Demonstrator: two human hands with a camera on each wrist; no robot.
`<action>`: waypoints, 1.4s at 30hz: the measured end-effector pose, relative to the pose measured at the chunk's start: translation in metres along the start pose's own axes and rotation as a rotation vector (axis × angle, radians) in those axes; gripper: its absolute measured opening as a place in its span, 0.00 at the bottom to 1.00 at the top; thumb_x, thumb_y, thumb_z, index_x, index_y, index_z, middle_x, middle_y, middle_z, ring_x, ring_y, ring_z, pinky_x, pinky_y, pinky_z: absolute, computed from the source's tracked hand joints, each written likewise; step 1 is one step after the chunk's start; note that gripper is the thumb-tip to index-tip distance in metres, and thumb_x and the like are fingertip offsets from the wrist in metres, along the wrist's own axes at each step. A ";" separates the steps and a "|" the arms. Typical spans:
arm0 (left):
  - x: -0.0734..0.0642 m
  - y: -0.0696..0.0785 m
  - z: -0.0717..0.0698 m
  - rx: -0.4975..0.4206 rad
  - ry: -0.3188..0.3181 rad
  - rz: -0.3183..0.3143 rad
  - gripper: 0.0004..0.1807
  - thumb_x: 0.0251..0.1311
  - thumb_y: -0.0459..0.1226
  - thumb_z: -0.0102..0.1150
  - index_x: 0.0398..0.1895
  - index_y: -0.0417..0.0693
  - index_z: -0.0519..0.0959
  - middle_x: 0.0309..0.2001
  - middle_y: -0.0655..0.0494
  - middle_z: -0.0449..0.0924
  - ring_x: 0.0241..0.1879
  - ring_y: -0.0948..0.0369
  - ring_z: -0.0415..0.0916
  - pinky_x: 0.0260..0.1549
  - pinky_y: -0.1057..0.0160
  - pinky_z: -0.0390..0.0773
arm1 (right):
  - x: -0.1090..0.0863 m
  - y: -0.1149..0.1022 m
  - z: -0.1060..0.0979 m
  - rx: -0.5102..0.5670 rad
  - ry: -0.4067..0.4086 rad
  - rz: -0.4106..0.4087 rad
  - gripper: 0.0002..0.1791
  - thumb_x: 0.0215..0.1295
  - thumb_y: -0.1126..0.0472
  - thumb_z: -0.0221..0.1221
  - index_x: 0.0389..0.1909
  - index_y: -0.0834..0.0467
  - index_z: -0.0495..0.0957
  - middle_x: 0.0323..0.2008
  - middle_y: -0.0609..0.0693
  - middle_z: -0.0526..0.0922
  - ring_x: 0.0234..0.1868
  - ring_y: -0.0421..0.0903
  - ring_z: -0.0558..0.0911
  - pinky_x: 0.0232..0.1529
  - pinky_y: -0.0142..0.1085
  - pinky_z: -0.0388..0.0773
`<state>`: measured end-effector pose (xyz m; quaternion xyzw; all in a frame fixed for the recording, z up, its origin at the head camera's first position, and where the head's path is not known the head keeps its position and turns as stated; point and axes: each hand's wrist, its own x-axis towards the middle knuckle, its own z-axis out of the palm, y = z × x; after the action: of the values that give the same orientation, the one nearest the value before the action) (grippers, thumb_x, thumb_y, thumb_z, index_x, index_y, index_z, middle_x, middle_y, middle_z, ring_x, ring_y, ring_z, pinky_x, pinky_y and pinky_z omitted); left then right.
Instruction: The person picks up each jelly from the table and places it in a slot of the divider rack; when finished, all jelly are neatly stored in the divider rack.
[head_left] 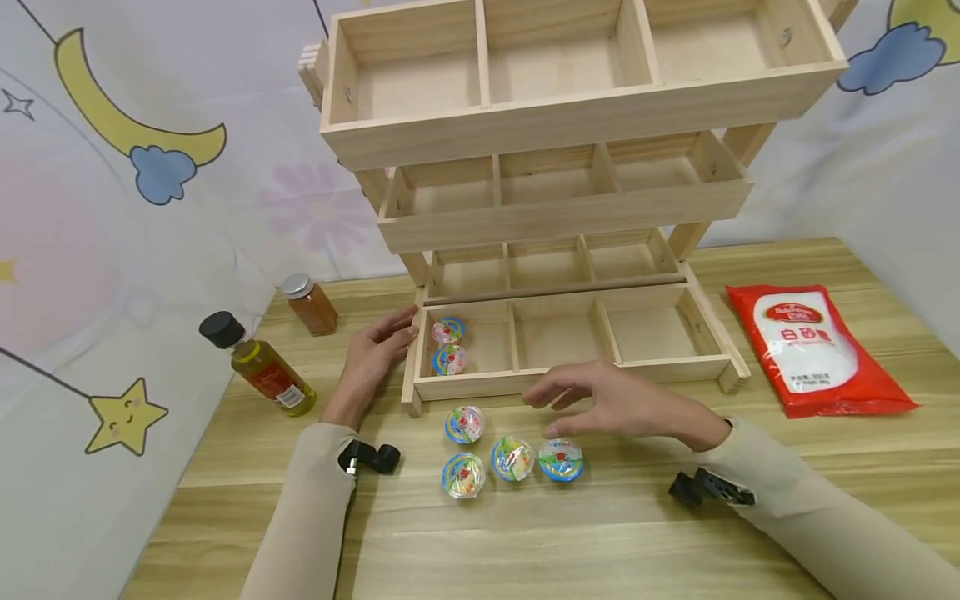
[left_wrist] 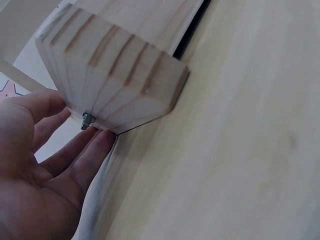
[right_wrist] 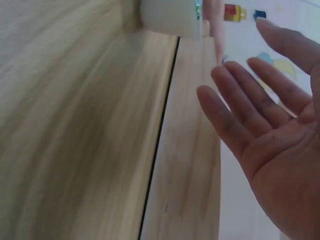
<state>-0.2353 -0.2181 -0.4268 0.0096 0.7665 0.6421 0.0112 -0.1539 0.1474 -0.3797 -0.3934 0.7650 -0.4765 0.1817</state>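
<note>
My left hand (head_left: 375,358) rests against the left side of a tiered wooden rack (head_left: 465,385); in the left wrist view its fingertips touch the rack's wooden end piece (left_wrist: 120,70) near a metal bolt (left_wrist: 87,120). With fingers extended and nothing in it, my right hand (head_left: 607,400) hovers by the rack's front board. Just below it on the table is a jelly cup (head_left: 561,460) with a blue-rimmed lid. Further jelly cups (head_left: 513,459) lie to its left. Two more, a pink-topped cup (head_left: 447,330) and another cup (head_left: 449,360), sit in the bottom left compartment.
An oil bottle (head_left: 273,375) with a black cap and a brown jar (head_left: 311,307) stand left of the rack. To its right lies a red and white bag (head_left: 813,350). The rack's upper tier (head_left: 585,117) overhangs the lower ones.
</note>
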 end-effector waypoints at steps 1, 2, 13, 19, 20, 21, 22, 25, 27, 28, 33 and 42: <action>0.000 0.000 0.000 -0.003 -0.001 0.000 0.24 0.76 0.37 0.62 0.73 0.44 0.78 0.68 0.41 0.78 0.58 0.63 0.79 0.51 0.70 0.81 | -0.001 0.002 0.000 -0.002 -0.004 0.003 0.24 0.69 0.61 0.72 0.63 0.65 0.81 0.58 0.58 0.86 0.59 0.56 0.84 0.61 0.45 0.81; 0.000 0.000 0.000 -0.004 -0.002 0.000 0.24 0.76 0.37 0.62 0.73 0.44 0.78 0.68 0.41 0.78 0.57 0.63 0.79 0.51 0.70 0.81 | -0.002 0.003 0.000 0.001 -0.009 0.006 0.24 0.69 0.61 0.73 0.63 0.65 0.82 0.58 0.58 0.86 0.59 0.57 0.85 0.61 0.45 0.82; 0.001 0.000 0.000 0.006 -0.005 -0.005 0.25 0.76 0.37 0.62 0.73 0.44 0.77 0.68 0.40 0.77 0.57 0.64 0.79 0.51 0.71 0.80 | -0.007 0.014 -0.003 0.009 -0.073 0.065 0.28 0.67 0.56 0.74 0.63 0.62 0.81 0.59 0.55 0.85 0.58 0.54 0.85 0.62 0.47 0.80; 0.001 -0.001 -0.001 0.015 -0.002 -0.009 0.25 0.76 0.37 0.62 0.73 0.44 0.77 0.68 0.41 0.78 0.57 0.64 0.78 0.51 0.70 0.80 | -0.009 0.018 -0.003 0.035 -0.108 0.100 0.28 0.65 0.56 0.76 0.63 0.62 0.82 0.60 0.53 0.85 0.61 0.52 0.84 0.65 0.45 0.78; 0.001 -0.001 -0.001 0.015 -0.002 -0.009 0.25 0.76 0.37 0.62 0.73 0.44 0.77 0.68 0.41 0.78 0.57 0.64 0.79 0.51 0.71 0.80 | -0.010 0.019 -0.004 0.040 -0.114 0.107 0.28 0.65 0.56 0.76 0.63 0.62 0.82 0.60 0.53 0.86 0.61 0.52 0.84 0.65 0.45 0.78; 0.001 -0.001 0.000 0.015 -0.002 -0.008 0.25 0.76 0.37 0.62 0.73 0.44 0.77 0.68 0.41 0.78 0.57 0.64 0.79 0.51 0.71 0.80 | -0.010 0.020 -0.004 0.043 -0.120 0.113 0.28 0.65 0.56 0.76 0.63 0.62 0.82 0.60 0.52 0.86 0.61 0.51 0.83 0.65 0.44 0.78; 0.001 -0.001 0.000 0.013 -0.001 -0.008 0.25 0.76 0.37 0.62 0.73 0.44 0.77 0.68 0.41 0.78 0.57 0.64 0.79 0.51 0.71 0.80 | -0.010 0.020 -0.004 0.046 -0.126 0.120 0.28 0.64 0.56 0.76 0.63 0.61 0.82 0.59 0.52 0.86 0.61 0.50 0.83 0.65 0.43 0.77; 0.001 -0.001 0.000 0.008 0.001 -0.008 0.25 0.76 0.37 0.62 0.73 0.44 0.78 0.68 0.40 0.78 0.56 0.64 0.79 0.52 0.71 0.80 | -0.010 0.021 -0.004 0.028 -0.145 0.121 0.28 0.63 0.56 0.77 0.62 0.60 0.83 0.58 0.49 0.86 0.59 0.48 0.84 0.65 0.41 0.78; 0.001 -0.002 -0.001 0.006 0.002 -0.008 0.24 0.76 0.37 0.62 0.73 0.44 0.78 0.68 0.40 0.78 0.56 0.64 0.79 0.52 0.70 0.80 | -0.010 0.021 -0.004 0.020 -0.164 0.120 0.29 0.62 0.55 0.78 0.62 0.60 0.83 0.58 0.48 0.86 0.59 0.46 0.84 0.65 0.41 0.77; 0.001 -0.002 -0.001 0.005 0.002 -0.008 0.24 0.76 0.37 0.62 0.73 0.44 0.78 0.68 0.40 0.78 0.56 0.64 0.79 0.52 0.70 0.80 | -0.010 0.021 -0.004 0.015 -0.174 0.120 0.29 0.61 0.55 0.78 0.62 0.59 0.83 0.58 0.47 0.86 0.58 0.45 0.84 0.65 0.41 0.77; 0.001 -0.002 -0.001 0.002 -0.003 -0.006 0.25 0.76 0.37 0.62 0.73 0.43 0.77 0.68 0.40 0.77 0.56 0.65 0.79 0.51 0.71 0.81 | -0.011 0.022 -0.003 -0.002 -0.217 0.130 0.31 0.59 0.55 0.79 0.62 0.58 0.83 0.59 0.46 0.85 0.60 0.44 0.82 0.66 0.41 0.76; 0.002 -0.003 -0.001 -0.011 -0.010 -0.004 0.25 0.76 0.36 0.61 0.73 0.43 0.77 0.68 0.40 0.77 0.57 0.64 0.79 0.52 0.70 0.81 | -0.013 0.022 -0.004 -0.054 -0.249 0.123 0.30 0.59 0.56 0.79 0.63 0.55 0.83 0.57 0.41 0.86 0.57 0.40 0.82 0.64 0.40 0.77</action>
<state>-0.2370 -0.2194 -0.4297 0.0112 0.7630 0.6462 0.0162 -0.1580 0.1644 -0.3986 -0.4063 0.7717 -0.3914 0.2934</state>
